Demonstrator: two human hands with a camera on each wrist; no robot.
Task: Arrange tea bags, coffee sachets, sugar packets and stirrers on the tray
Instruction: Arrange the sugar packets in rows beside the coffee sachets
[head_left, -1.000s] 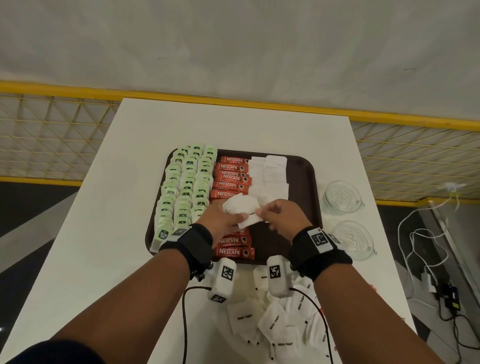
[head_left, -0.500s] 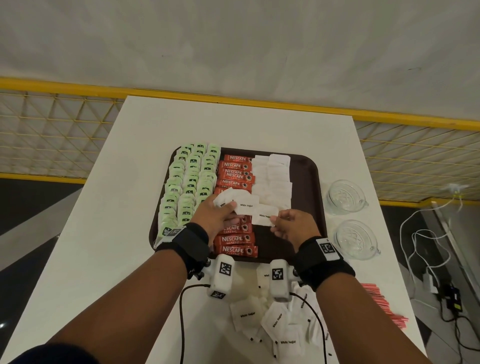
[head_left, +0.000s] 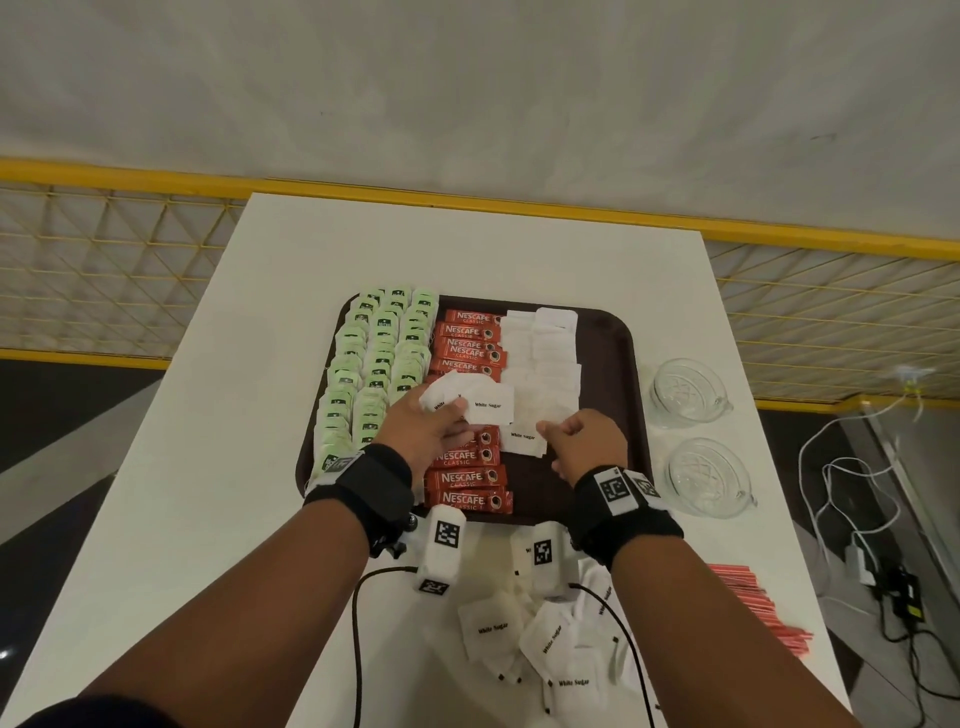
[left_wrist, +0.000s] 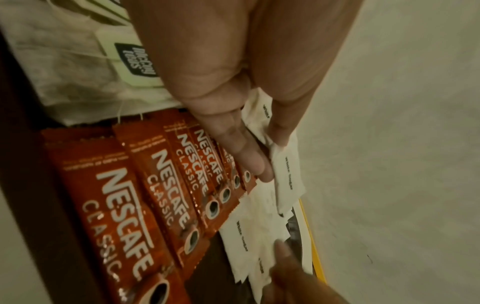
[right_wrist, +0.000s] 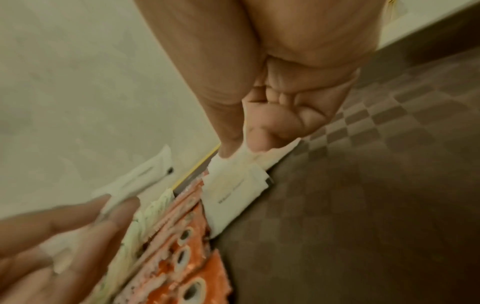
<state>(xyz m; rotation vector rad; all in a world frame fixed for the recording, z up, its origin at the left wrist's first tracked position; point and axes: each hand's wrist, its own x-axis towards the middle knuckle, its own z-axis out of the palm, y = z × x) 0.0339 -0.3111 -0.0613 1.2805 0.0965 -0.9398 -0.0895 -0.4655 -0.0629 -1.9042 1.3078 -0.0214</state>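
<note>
A dark brown tray (head_left: 621, 364) holds rows of green tea bags (head_left: 374, 364), red coffee sachets (head_left: 467, 332) and white sugar packets (head_left: 545, 353). My left hand (head_left: 434, 423) grips a small fan of sugar packets (head_left: 470, 397) above the sachets; the same bunch (left_wrist: 285, 170) shows between thumb and fingers in the left wrist view. My right hand (head_left: 582, 441) pinches one sugar packet (head_left: 522, 439) by its edge, low over the sugar column; the right wrist view shows that packet (right_wrist: 233, 185) held at its serrated end.
Loose sugar packets (head_left: 540, 639) are heaped on the white table (head_left: 208, 467) in front of the tray. Red stirrers (head_left: 758, 603) lie at the near right edge. Two glass cups (head_left: 685, 389) (head_left: 709, 478) stand right of the tray. Cables run on the floor at right.
My hands have drawn apart: the right one took one sugar packet from the left hand's bunch and moved it right and down over the sugar column.
</note>
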